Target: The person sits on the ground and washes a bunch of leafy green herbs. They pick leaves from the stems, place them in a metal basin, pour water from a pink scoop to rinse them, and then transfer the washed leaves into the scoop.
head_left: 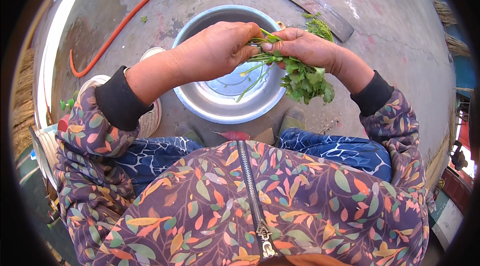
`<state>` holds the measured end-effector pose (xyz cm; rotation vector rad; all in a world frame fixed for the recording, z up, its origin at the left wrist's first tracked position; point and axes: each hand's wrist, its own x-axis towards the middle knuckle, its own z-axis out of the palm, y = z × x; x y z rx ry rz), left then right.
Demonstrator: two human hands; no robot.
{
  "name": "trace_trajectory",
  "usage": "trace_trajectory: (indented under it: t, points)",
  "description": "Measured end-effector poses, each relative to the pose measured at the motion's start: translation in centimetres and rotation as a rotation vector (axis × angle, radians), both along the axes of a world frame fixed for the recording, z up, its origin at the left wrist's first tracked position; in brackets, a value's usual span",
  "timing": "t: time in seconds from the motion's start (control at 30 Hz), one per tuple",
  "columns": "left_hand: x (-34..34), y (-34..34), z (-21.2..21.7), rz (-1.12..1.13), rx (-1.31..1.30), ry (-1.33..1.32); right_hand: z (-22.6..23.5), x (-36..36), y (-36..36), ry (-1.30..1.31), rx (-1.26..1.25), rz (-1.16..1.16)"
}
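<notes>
Over a wide silver metal basin [200, 108], both my hands work on a small bunch of cilantro-like greens [306, 82]. My right hand [303, 49] is closed round the stems, and the leaves hang below it past the basin's right rim. Fingertips of my left hand [220, 46] pinch the thin stem ends, close against the right thumb. A few loose stems dangle over the basin. Small green bits lie on its shiny bottom. The inner fingers of both hands are partly hidden.
More greens [320, 27] lie on the concrete floor beyond my right hand, beside a weathered plank [300, 1]. An orange-red hose [127, 18] curves across the left. White buckets [151, 121] stand by my left arm. My boots [293, 118] flank the basin's near side.
</notes>
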<state>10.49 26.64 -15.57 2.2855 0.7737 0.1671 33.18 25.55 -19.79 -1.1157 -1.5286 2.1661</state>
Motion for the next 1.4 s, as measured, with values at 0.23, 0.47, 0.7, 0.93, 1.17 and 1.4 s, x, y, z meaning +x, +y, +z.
trace_trajectory:
  t: [0.23,0.47,0.7,0.93,1.17,1.4]
  points:
    - [0.1,-0.6,0.2,-0.154,0.417,0.235,0.5,-0.2,-0.2,0.024,-0.249,-0.046]
    - [0.4,-0.2,-0.3,-0.158,0.542,0.183,0.4,0.2,-0.1,0.115,-0.224,-0.059]
    - [0.4,1.1,0.4,0.221,-0.063,-0.073,1.8,0.1,0.0,0.131,0.094,0.009]
    - [-2.7,3.2,0.8,0.462,-0.636,-0.260,0.5,-0.1,-0.8,0.030,0.220,-0.061]
    - [-2.1,1.9,1.7,0.304,-0.578,-0.098,0.2,-0.2,-0.8,-0.021,0.194,-0.083]
    - [-0.2,-0.5,1.2,-0.031,0.225,0.151,-0.1,-0.5,-1.0,-0.015,0.092,-0.147]
